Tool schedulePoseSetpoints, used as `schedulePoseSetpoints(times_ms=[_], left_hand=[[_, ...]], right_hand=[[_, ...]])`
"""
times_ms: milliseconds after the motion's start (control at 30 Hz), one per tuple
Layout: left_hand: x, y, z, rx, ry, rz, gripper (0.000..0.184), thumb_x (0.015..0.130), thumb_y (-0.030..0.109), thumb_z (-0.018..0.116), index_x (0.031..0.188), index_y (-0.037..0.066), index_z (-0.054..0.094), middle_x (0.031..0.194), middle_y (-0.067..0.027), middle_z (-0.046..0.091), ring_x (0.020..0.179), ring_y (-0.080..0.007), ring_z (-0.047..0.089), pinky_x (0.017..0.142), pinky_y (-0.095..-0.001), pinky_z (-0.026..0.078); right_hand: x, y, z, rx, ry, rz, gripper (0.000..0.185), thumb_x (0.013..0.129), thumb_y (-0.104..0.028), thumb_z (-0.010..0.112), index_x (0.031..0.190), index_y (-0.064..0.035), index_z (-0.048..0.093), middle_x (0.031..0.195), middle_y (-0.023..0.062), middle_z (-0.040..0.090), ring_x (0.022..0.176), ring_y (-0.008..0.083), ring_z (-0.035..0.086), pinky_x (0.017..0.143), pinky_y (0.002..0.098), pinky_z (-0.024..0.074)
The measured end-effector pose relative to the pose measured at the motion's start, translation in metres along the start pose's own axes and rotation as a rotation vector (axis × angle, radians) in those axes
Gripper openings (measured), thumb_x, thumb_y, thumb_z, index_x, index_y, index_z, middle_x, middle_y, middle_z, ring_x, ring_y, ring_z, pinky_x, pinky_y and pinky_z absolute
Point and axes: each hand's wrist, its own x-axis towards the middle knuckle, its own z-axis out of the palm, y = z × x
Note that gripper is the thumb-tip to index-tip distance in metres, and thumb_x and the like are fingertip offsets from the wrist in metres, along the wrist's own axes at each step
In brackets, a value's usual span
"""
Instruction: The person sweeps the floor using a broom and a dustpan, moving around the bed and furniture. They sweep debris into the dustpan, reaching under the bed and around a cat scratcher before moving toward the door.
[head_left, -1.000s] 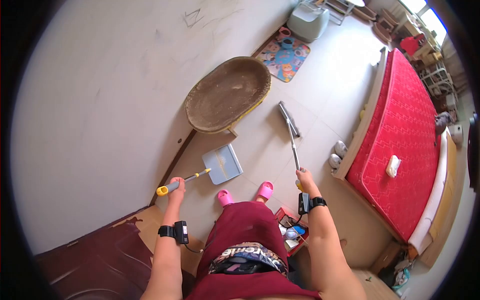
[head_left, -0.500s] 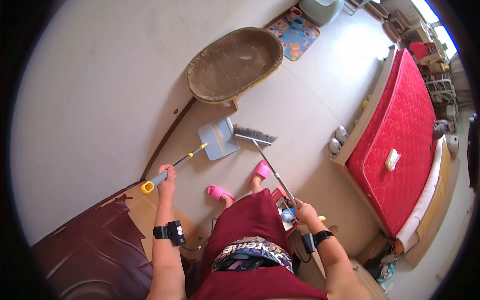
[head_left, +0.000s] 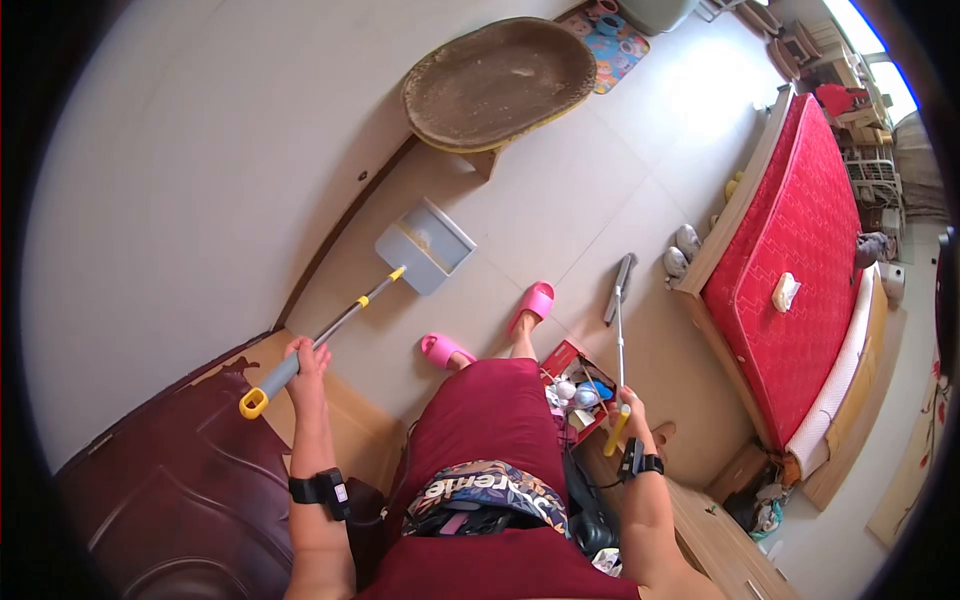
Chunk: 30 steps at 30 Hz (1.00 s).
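My left hand point(head_left: 309, 366) is closed around the grey grip of a long-handled dustpan point(head_left: 425, 245), whose yellow end sticks out behind the fist. The dustpan's grey-blue pan is over the floor near the wall, with some tan debris visible in it. On the right, my right hand point(head_left: 630, 412) grips a broom point(head_left: 619, 290) near the yellow top of its pole. The broom head, with grey bristles, is by the floor well right of the dustpan, toward the bed. Pink slippers point(head_left: 535, 305) are on my feet between the two tools.
An oval brown cat scratcher point(head_left: 500, 85) stands ahead by the wall. To the right is a bed with a red mattress point(head_left: 780, 270), with grey shoes point(head_left: 682, 250) at its side. A red box of small items point(head_left: 580, 392) sits by my right leg. A dark red leather seat point(head_left: 180, 480) lies left.
The broom head has swung right, away from the dustpan toward the bed. The dustpan has shifted and tilted, and my left hand has moved slightly left and down. The view has shifted.
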Motion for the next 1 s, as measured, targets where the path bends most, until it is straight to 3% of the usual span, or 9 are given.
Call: schedulePoseSetpoints(times_ms=[167, 300, 367, 500, 533, 700, 800, 867, 1000], left_hand=[[-0.01, -0.014, -0.036, 0.0, 0.018, -0.028, 0.029, 0.089, 0.024, 0.05, 0.105, 0.002, 0.042, 0.103, -0.0129, 0.049, 0.101, -0.0272, 0.054, 0.088, -0.0336, 0.044], [-0.019, -0.034, -0.06, -0.04, 0.08, -0.034, 0.03, 0.088, 0.025, 0.05, 0.106, 0.003, 0.041, 0.103, -0.0128, 0.05, 0.102, -0.0273, 0.055, 0.086, -0.0333, 0.046], [-0.026, -0.036, -0.067, -0.077, 0.137, -0.052, 0.028, 0.089, 0.024, 0.05, 0.105, 0.002, 0.042, 0.102, -0.013, 0.05, 0.1, -0.0266, 0.055, 0.086, -0.034, 0.045], [-0.036, -0.051, -0.082, -0.105, 0.227, -0.085, 0.028, 0.088, 0.024, 0.051, 0.105, 0.003, 0.042, 0.101, -0.0123, 0.051, 0.097, -0.0257, 0.056, 0.084, -0.0329, 0.046], [-0.038, -0.062, -0.086, -0.123, 0.236, -0.084, 0.028, 0.088, 0.024, 0.051, 0.105, 0.003, 0.043, 0.101, -0.0121, 0.051, 0.097, -0.0253, 0.056, 0.083, -0.0325, 0.046], [-0.044, -0.073, -0.101, -0.171, 0.324, -0.113, 0.027, 0.087, 0.023, 0.052, 0.104, 0.005, 0.044, 0.1, -0.011, 0.051, 0.096, -0.0242, 0.055, 0.082, -0.0325, 0.046], [-0.051, -0.084, -0.104, -0.215, 0.376, -0.127, 0.026, 0.087, 0.023, 0.052, 0.104, 0.005, 0.045, 0.1, -0.0098, 0.051, 0.094, -0.0234, 0.056, 0.082, -0.033, 0.046], [-0.057, -0.083, -0.099, -0.241, 0.423, -0.148, 0.023, 0.087, 0.023, 0.054, 0.101, 0.006, 0.047, 0.096, -0.0083, 0.051, 0.09, -0.0186, 0.055, 0.08, -0.0307, 0.046], [-0.065, -0.108, -0.086, -0.339, 0.538, -0.153, 0.022, 0.087, 0.023, 0.054, 0.099, 0.006, 0.048, 0.095, -0.0067, 0.051, 0.089, -0.0177, 0.055, 0.079, -0.03, 0.046]], right_hand=[[-0.024, 0.035, 0.076, -0.103, -0.122, 0.017, 0.035, 0.083, -0.021, 0.048, 0.117, -0.0204, 0.041, 0.063, 0.0058, 0.048, 0.043, 0.014, 0.045, 0.036, 0.0258, 0.0376], [-0.047, 0.046, 0.118, -0.251, -0.238, 0.132, 0.04, 0.084, -0.023, 0.049, 0.122, -0.0239, 0.038, 0.058, 0.0063, 0.047, 0.039, 0.0153, 0.043, 0.034, 0.0274, 0.0359], [-0.06, 0.041, 0.139, -0.34, -0.285, 0.104, 0.045, 0.083, -0.022, 0.053, 0.125, -0.0149, 0.04, 0.062, 0.0023, 0.049, 0.047, 0.0129, 0.05, 0.036, 0.0268, 0.0402], [-0.055, 0.027, 0.165, -0.535, -0.382, 0.105, 0.049, 0.083, -0.023, 0.055, 0.129, -0.0129, 0.039, 0.065, 0.0027, 0.051, 0.048, 0.0128, 0.05, 0.039, 0.0258, 0.0415], [-0.05, 0.027, 0.169, -0.581, -0.386, 0.073, 0.045, 0.086, -0.025, 0.052, 0.129, -0.0184, 0.038, 0.059, 0.0047, 0.049, 0.04, 0.0136, 0.046, 0.035, 0.027, 0.0374], [-0.057, -0.029, 0.166, -0.751, -0.403, -0.135, 0.045, 0.085, -0.019, 0.056, 0.127, -0.0078, 0.043, 0.073, 0.0027, 0.056, 0.051, 0.0098, 0.051, 0.039, 0.0236, 0.0409], [-0.034, -0.058, 0.18, -0.886, -0.358, -0.322, 0.046, 0.084, -0.019, 0.057, 0.125, -0.004, 0.044, 0.071, 0.0018, 0.054, 0.052, 0.0105, 0.051, 0.042, 0.0252, 0.041], [-0.03, -0.092, 0.227, -1.032, -0.296, -0.398, 0.046, 0.084, -0.02, 0.057, 0.124, -0.0016, 0.044, 0.071, 0.0016, 0.054, 0.053, 0.0113, 0.051, 0.045, 0.0261, 0.0413], [0.029, -0.111, 0.32, -1.085, -0.382, -0.555, 0.044, 0.084, -0.023, 0.055, 0.121, -0.0016, 0.046, 0.069, 0.0035, 0.053, 0.055, 0.0132, 0.051, 0.048, 0.0281, 0.0414]])
